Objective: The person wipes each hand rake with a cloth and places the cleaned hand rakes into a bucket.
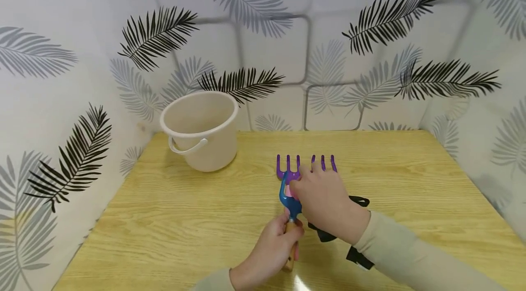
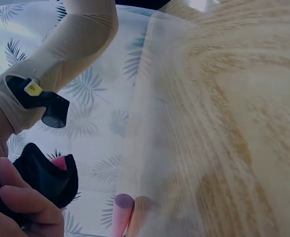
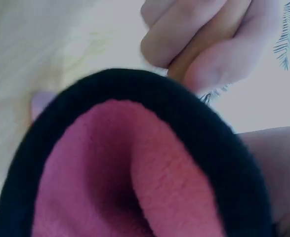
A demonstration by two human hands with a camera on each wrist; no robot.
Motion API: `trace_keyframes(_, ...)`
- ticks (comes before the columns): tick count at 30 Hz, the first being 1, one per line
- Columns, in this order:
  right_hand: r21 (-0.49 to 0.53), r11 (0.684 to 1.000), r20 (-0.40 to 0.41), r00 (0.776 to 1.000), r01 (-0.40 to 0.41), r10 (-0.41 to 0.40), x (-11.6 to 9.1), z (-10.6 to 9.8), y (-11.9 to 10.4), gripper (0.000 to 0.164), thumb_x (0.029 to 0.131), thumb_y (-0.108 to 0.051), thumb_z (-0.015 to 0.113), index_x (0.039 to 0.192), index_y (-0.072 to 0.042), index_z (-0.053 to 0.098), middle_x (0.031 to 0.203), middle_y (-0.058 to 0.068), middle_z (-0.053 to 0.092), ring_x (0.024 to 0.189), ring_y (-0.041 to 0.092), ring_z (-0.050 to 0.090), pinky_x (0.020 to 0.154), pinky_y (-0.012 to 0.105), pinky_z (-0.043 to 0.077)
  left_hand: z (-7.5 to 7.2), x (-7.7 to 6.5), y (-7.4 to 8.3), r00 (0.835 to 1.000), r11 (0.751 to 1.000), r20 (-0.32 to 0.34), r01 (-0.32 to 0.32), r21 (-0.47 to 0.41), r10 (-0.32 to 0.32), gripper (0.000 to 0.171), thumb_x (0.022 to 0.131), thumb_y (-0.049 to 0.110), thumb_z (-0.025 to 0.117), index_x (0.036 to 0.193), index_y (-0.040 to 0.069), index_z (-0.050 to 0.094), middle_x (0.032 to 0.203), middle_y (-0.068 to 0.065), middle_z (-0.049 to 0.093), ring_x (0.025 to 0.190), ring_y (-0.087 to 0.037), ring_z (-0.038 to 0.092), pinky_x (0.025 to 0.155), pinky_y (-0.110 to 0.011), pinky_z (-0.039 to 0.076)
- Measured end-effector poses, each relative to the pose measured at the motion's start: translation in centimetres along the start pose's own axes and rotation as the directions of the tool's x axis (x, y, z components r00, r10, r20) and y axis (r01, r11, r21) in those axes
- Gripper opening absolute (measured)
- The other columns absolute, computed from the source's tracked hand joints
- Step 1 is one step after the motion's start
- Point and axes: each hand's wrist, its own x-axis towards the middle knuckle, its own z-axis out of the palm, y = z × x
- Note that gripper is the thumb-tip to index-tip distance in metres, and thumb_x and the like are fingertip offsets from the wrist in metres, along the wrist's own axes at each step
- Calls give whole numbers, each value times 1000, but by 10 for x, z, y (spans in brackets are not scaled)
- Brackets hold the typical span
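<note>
My left hand (image 1: 273,243) grips the wooden handle of a small garden fork with a blue head (image 1: 292,208), tilted upward. Close above the blue head my right hand (image 1: 324,195) curls its fingers. Under the right hand and wrist sticks out a black glove-like cloth piece (image 1: 324,235); its wide mouth with pink fleece lining (image 3: 110,163) fills the right wrist view, and the part in the palm is hidden. Two purple garden forks lie beyond: the left fork (image 1: 289,175) shows beside the blue one, and the right fork (image 1: 334,163) is mostly covered by the right hand.
A cream bucket (image 1: 213,149) with its handle hanging down stands at the back left of the wooden table (image 1: 181,218). Leaf-patterned sheeting (image 1: 279,103) rises behind the table. In the left wrist view a pink handle (image 2: 121,215) lies beside a tan handle (image 2: 141,212).
</note>
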Motion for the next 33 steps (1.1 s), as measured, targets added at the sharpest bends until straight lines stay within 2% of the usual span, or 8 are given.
trace_keyframes(3,66,997,28,998,48,-50,-2,-5,-4,31,71,-29,86,102,-26,78,99,9,70,82,28,64,52,40,57,-1,2,-1,1000,1000,-14,-13,19,13,21,102,19,51,108,0,57,60,-2,55,45,-9,46,39,-18,34)
trace_keyframes(9,98,989,-40,993,112,-108,-2,-6,-10,17,77,-19,79,92,-26,78,86,4,66,66,19,50,40,29,43,-1,3,-5,1000,1000,-9,-17,19,17,15,102,17,49,104,3,54,63,-2,54,47,-10,46,41,-19,35)
trace_keyframes(12,64,995,-44,996,79,-76,3,0,-10,14,77,-17,77,88,-25,76,82,5,63,64,18,48,38,28,40,1,1,-8,1000,1000,8,-11,22,11,13,102,17,49,100,5,53,62,0,52,46,-10,43,41,-20,34)
trace_keyframes(17,-10,1000,-33,999,-26,25,12,8,-8,11,78,-23,78,88,-20,75,79,6,61,63,22,53,42,32,45,6,-3,-10,999,1000,30,11,20,-12,14,102,19,51,95,7,52,60,1,51,44,-9,41,39,-18,32)
trace_keyframes(23,-57,997,-126,991,-60,52,14,7,-10,15,79,-25,77,91,-16,75,77,9,59,61,26,54,42,33,43,5,-2,-7,1000,1000,2,-4,24,4,16,103,21,51,102,5,53,61,0,51,45,-9,43,40,-18,34)
trace_keyframes(27,-33,999,-75,997,-12,9,11,2,-8,21,78,-20,78,99,-23,77,90,9,66,71,25,60,43,33,47,4,-2,-5,1000,1000,3,-18,23,18,16,102,21,52,104,5,54,61,0,53,44,-9,42,40,-19,34)
trace_keyframes(30,43,996,-11,997,72,-72,8,-3,-3,29,76,-15,80,102,-29,78,95,6,67,72,21,57,42,30,46,2,-2,-5,1000,1000,1,-18,25,18,19,102,21,51,104,3,55,60,1,53,41,-8,40,37,-17,32)
trace_keyframes(33,107,983,5,989,148,-150,5,-6,1,34,72,-10,83,99,-30,78,93,4,65,71,20,53,43,27,43,0,-2,-6,1000,999,1,-18,28,18,22,102,21,50,106,0,55,60,1,54,42,-6,41,37,-16,33)
